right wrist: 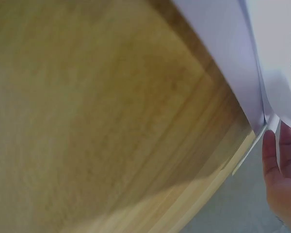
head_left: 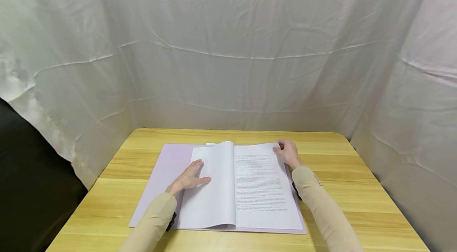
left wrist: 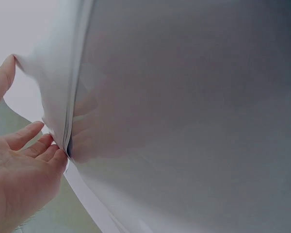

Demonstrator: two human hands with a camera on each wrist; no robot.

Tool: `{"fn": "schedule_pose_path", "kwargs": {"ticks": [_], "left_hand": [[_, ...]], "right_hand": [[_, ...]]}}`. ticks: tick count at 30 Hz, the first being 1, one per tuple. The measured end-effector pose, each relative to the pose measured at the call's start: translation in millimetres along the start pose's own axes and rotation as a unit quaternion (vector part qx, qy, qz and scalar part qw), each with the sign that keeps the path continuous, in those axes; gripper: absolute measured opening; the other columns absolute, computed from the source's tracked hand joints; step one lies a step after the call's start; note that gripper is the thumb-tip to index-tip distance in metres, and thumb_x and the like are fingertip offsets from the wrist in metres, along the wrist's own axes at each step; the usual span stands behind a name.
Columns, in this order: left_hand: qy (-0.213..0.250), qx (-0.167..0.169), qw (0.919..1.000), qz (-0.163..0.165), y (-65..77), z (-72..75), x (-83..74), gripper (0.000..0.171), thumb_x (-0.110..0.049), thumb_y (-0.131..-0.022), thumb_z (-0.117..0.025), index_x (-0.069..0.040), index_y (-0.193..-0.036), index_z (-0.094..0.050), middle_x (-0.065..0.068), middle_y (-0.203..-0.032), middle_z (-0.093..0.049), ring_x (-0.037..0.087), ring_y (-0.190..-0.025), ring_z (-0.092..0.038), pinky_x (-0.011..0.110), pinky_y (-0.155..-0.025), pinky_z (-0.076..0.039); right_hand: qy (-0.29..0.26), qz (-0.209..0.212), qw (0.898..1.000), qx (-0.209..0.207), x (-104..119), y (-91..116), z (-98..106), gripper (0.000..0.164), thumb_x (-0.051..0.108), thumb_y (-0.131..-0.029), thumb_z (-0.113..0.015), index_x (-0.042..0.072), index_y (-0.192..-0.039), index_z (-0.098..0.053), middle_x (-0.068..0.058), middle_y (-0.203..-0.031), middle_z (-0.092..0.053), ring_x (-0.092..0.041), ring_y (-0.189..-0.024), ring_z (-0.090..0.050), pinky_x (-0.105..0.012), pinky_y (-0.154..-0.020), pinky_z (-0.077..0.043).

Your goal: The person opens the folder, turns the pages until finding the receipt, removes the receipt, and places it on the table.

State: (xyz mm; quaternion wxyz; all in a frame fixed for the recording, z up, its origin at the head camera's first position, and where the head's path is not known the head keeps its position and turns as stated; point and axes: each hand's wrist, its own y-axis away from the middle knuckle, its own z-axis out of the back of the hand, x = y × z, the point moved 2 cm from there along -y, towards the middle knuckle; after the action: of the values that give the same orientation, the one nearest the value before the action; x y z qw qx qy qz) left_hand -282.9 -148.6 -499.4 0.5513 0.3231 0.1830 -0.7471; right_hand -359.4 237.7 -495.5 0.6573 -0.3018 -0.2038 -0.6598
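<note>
Left hand (head_left: 187, 178) rests wide on blank white paper (head_left: 214, 200); right hand (head_left: 289, 154) pinches a printed white paper sheet (head_left: 260, 188) by its corner.

The left hand (head_left: 187, 178) and right hand (head_left: 290, 153) touch open white pages (head_left: 262, 186).

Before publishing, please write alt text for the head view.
An open white paper booklet lies on a pale purple folder on a yellow wooden table. A person's left hand touches the blank left page; the right hand holds the printed right page by its top corner.
</note>
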Motion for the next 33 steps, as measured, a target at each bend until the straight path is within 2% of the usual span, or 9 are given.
{"fn": "schedule_pose_path", "kwargs": {"ticks": [5, 10, 16, 24, 29, 33], "left_hand": [[0.000, 0.000, 1.0000, -0.001, 0.1, 0.0, 0.1, 0.079, -0.030, -0.090, -0.075, 0.010, -0.148, -0.037, 0.031, -0.159, -0.030, 0.051, -0.148, -0.028, 0.064, -0.121, -0.027], [0.001, 0.000, 1.0000, -0.002, 0.1, 0.4, -0.5, 0.080, -0.029, -0.090, -0.075, 0.010, -0.148, -0.037, 0.031, -0.159, -0.031, 0.051, -0.148, -0.029, 0.063, -0.122, -0.027], [0.006, -0.001, 1.0000, -0.005, -0.3, 1.3, -0.5, 0.079, -0.028, -0.090, -0.074, 0.012, -0.148, -0.036, 0.032, -0.158, -0.032, 0.051, -0.147, -0.029, 0.062, -0.122, -0.027], [0.015, -0.003, 0.9998, 0.009, -0.5, 0.5, 1.5, 0.083, -0.032, -0.090, -0.074, 0.009, -0.150, -0.034, 0.031, -0.160, -0.030, 0.049, -0.149, -0.027, 0.062, -0.123, -0.025], [0.018, -0.005, 0.9997, 0.014, -1.0, -0.3, 2.5, 0.086, -0.036, -0.090, -0.074, 0.008, -0.152, -0.033, 0.030, -0.161, -0.029, 0.049, -0.150, -0.027, 0.062, -0.123, -0.025], [0.024, -0.007, 0.9996, 0.013, -0.6, -0.6, 2.0, 0.089, -0.038, -0.090, -0.075, 0.007, -0.153, -0.032, 0.030, -0.161, -0.028, 0.049, -0.150, -0.025, 0.062, -0.123, -0.024]], "right_hand": [[0.000, 0.003, 1.000, -0.003, -3, -2, -1, 0.023, 0.018, -0.098, -0.065, -0.002, -0.108, -0.069, -0.020, -0.102, -0.069, -0.028, -0.090, -0.056, -0.036, -0.079, -0.046], [0.000, 0.012, 1.000, -0.010, -3, -3, 0, 0.023, 0.021, -0.098, -0.066, -0.001, -0.102, -0.071, -0.018, -0.095, -0.069, -0.026, -0.086, -0.055, -0.029, -0.073, -0.039], [-0.009, 0.008, 1.000, 0.002, -2, 0, 1, 0.031, 0.023, -0.098, -0.066, -0.003, -0.113, -0.071, -0.019, -0.099, -0.070, -0.026, -0.088, -0.055, -0.028, -0.073, -0.039], [-0.066, 0.012, 0.996, 0.065, -5, 7, 1, 0.046, 0.023, -0.097, -0.067, -0.007, -0.132, -0.059, -0.028, -0.119, -0.068, -0.034, -0.101, -0.068, -0.038, -0.082, -0.059], [-0.107, 0.014, 0.987, 0.121, -5, 13, 0, 0.057, 0.029, -0.098, -0.067, -0.003, -0.142, -0.050, -0.028, -0.130, -0.063, -0.029, -0.101, -0.068, -0.033, -0.077, -0.059], [-0.154, 0.013, 0.974, 0.168, -3, 20, 2, 0.066, 0.031, -0.098, -0.066, 0.002, -0.151, -0.039, -0.027, -0.133, -0.060, -0.023, -0.093, -0.069, -0.031, -0.073, -0.059]]}}
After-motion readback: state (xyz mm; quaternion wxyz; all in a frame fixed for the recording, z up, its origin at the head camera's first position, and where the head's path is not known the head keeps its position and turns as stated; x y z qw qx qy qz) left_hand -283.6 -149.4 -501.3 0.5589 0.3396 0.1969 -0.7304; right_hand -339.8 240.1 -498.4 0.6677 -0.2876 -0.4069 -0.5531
